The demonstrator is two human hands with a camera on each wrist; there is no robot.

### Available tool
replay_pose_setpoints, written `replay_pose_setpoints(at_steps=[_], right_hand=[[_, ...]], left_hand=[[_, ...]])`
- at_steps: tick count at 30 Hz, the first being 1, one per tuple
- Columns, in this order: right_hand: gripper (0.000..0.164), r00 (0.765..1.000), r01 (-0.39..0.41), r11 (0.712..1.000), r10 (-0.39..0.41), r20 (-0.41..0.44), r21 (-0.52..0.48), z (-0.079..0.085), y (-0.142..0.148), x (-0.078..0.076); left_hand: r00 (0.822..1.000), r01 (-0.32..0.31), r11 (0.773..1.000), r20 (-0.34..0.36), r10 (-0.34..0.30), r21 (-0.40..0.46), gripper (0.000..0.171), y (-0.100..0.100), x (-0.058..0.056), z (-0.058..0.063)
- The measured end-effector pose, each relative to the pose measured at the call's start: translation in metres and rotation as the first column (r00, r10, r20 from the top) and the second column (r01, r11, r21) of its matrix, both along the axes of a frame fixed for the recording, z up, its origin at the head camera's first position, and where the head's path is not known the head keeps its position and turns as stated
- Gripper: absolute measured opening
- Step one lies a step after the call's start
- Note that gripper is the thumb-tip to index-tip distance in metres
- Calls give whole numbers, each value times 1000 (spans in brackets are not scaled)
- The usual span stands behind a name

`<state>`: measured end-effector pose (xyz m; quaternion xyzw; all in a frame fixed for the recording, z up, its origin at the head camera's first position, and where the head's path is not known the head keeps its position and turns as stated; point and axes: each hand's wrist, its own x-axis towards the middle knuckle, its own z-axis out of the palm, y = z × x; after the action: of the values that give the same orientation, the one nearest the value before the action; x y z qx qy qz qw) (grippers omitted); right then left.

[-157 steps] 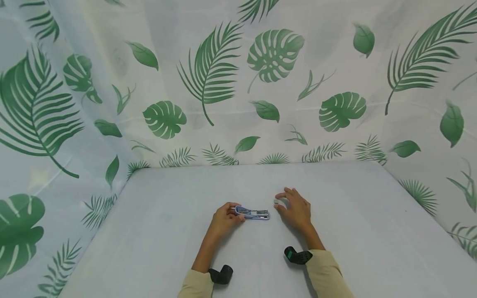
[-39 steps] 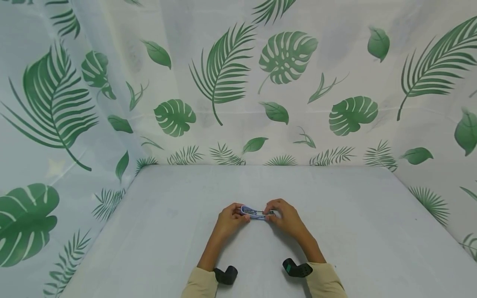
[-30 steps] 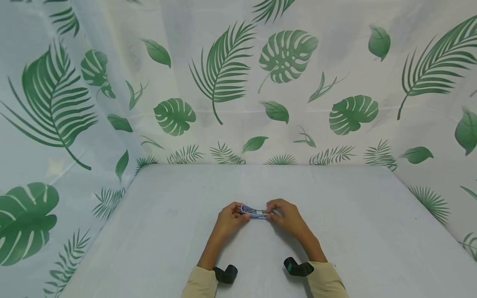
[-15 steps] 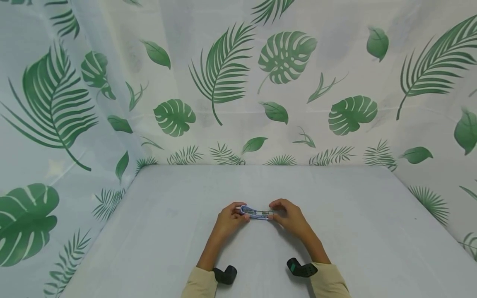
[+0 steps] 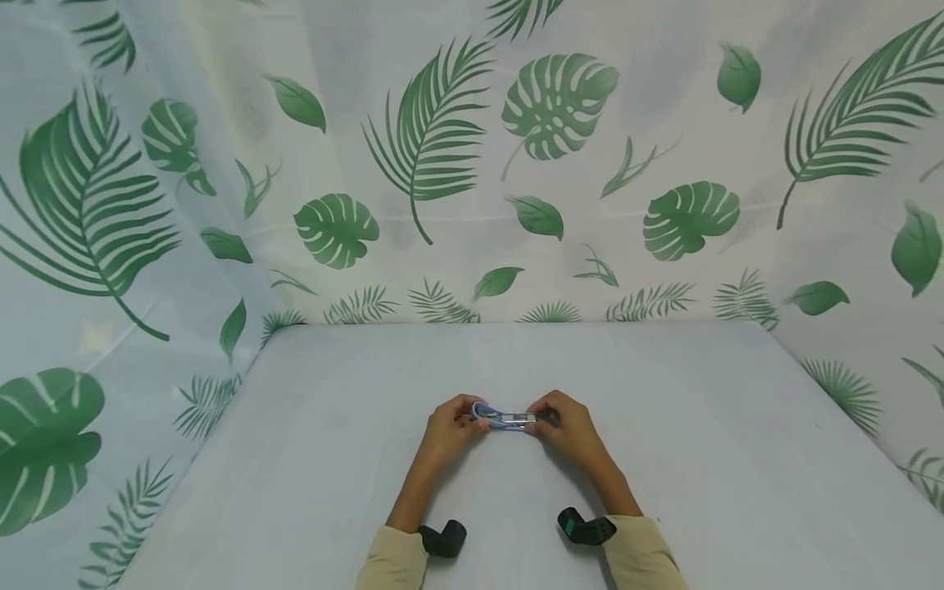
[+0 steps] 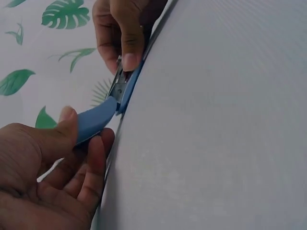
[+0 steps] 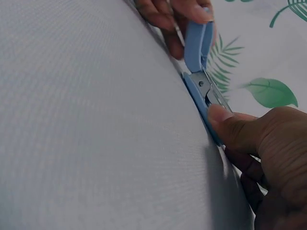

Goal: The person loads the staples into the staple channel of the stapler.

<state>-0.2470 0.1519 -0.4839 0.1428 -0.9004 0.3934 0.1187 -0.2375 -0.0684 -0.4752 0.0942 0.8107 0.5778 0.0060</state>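
Note:
A small light-blue stapler [image 5: 510, 419] lies between both hands near the middle of the table, its top handle swung open. My left hand [image 5: 447, 431] pinches that blue top handle [image 6: 96, 120] between thumb and fingers, as the left wrist view shows. At the other end, my right hand [image 5: 574, 426] grips the stapler, its thumb on the metal staple channel [image 7: 200, 84] and fingers around the base. The blue base [image 7: 194, 96] sits close over the tabletop in the right wrist view. The right fingers hide the channel's far end and whatever is inside it there.
The table [image 5: 354, 475] has a plain white cover. White cloth [image 5: 457, 164] printed with green leaves hangs behind it and at both sides. A black wrist camera [image 5: 445, 538] is worn on the left wrist, another black camera [image 5: 587, 527] on the right.
Around five seconds ago the right hand was apart from the stapler, pinching a small grey piece. It then came to the stapler's right end, drew back slightly, and now grips it again.

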Motion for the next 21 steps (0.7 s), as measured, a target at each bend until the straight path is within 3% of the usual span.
replay_pose_setpoints(at_steps=[5,8,13,21], right_hand=[[19,1000,3,1000,-2,-29,31,0,-3,-3],[18,1000,8,999,-7,-21,32,1,-5,-5],[17,1000,16,1000,-16,-5,20,1,-6,-4],[18,999,35,999,-35,-10,26,0,-5,-1]], left_hand=[[995,82,994,-67,-77,75,25,4,-6,3],[992,90,993,-99,-82,71,23,10,-8,6],[988,21,995,-153,-36,-98,21,23,-10,13],[972,-41,947,-230,-36,-320,24,39,-11,18]])
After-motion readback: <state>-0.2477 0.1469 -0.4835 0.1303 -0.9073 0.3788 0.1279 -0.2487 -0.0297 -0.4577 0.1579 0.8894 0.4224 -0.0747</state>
